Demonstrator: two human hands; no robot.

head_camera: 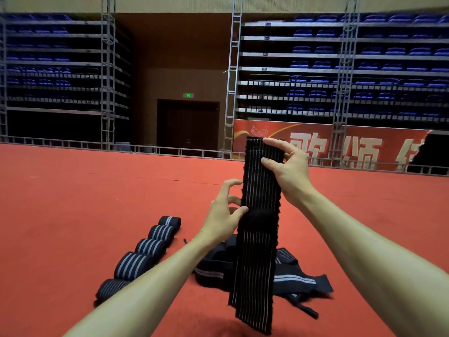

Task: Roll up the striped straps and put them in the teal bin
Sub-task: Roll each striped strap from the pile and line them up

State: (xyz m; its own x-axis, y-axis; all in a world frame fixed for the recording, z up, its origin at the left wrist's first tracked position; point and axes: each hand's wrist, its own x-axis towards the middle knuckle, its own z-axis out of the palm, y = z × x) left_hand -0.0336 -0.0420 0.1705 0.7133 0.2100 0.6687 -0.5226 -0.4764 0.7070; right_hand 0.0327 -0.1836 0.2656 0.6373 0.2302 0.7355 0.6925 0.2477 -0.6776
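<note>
While the right hand [289, 166] grips the top of a striped strap [261, 188], left hand [223, 217] pinches its middle, rolled straps [150, 246] left of it, loose straps [296, 279] below both.

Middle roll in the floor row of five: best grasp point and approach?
Probably from above, thumb and fingers on the two flat ends of the middle rolled strap. It lies on its curved side, stripes running along the row, so neighbouring rolls crowd its curved faces while the ends face only floor. Left hand and right hand hold the hanging strap.
</note>
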